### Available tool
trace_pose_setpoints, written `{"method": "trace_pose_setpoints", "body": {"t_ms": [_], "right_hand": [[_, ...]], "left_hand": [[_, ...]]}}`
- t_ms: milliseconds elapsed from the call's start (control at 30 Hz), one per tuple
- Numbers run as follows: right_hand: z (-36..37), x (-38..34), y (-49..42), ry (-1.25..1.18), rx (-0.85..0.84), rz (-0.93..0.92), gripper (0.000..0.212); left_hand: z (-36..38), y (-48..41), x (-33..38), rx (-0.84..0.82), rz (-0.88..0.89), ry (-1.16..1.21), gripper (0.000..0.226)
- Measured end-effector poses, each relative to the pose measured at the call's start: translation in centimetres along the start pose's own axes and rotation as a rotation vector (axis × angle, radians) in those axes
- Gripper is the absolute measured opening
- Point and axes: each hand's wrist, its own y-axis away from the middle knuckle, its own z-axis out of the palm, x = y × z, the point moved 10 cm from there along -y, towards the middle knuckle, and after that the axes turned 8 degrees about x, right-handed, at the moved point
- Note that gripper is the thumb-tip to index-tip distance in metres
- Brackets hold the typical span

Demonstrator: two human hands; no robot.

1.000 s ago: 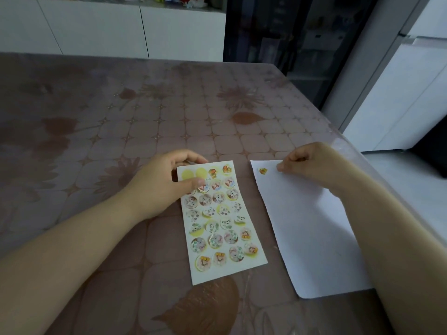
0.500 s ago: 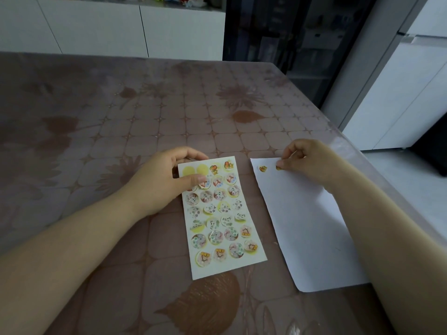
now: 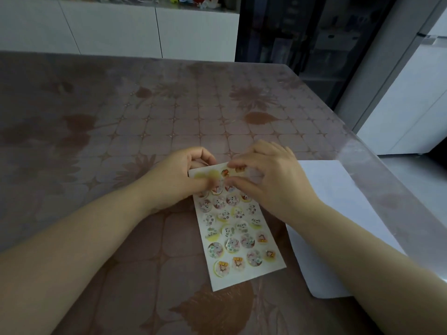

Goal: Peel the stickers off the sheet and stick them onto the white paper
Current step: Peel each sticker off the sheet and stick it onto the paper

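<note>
The sticker sheet (image 3: 235, 228) lies toward the near edge of the surface (image 3: 121, 117). The left grip (image 3: 174, 180) pinches its far-left corner. The right grip (image 3: 271, 182) hovers over the top row, too blurred to tell whether it is grasping anything. The white paper (image 3: 338, 201) lies just to the right.

I count one sticker sheet (image 3: 244, 274) and one white paper (image 3: 338, 201) on one bench (image 3: 145, 117). Two hands are over them, my left hand (image 3: 179, 175) and my right hand (image 3: 273, 180). The sheet runs four stickers (image 3: 232, 245) across. Below my fingers (image 3: 244, 187) five full rows show, twenty in all. The top row has two more and two bare yellow circles (image 3: 205, 174). The second row is partly covered, so I cannot count it.
</note>
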Motion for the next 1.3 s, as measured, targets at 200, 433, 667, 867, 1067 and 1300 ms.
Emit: {"method": "trace_pose_setpoints", "body": {"t_ms": [200,433,667,867,1067,1300], "right_hand": [[-0.1,0.3,0.3,0.012,0.092,0.068,0.028],[-0.1,0.7,0.6,-0.073,0.106,0.156,0.025],[-0.3,0.6,0.5,-0.132,0.137,0.171,0.015],[0.2,0.8,0.3,-0.213,0.072,0.159,0.006],[1.3,3.1,1.0,-0.473,-0.034,0.438,0.009],[1.5,2.6,1.0,-0.533,-0.09,0.472,0.012]], "left_hand": [[0.2,0.0,-0.1,-0.04,-0.047,0.17,0.029],[0.3,0.1,0.0,-0.05,-0.05,0.181,0.019],[-0.2,-0.1,0.2,0.077,-0.033,0.199,0.015],[-0.6,-0.1,-0.2,0.129,-0.021,0.022,0.019],[0.0,0.4,0.8,0.093,-0.019,0.04,0.018],[0.0,0.4,0.6,0.073,-0.037,-0.009,0.025]]}}
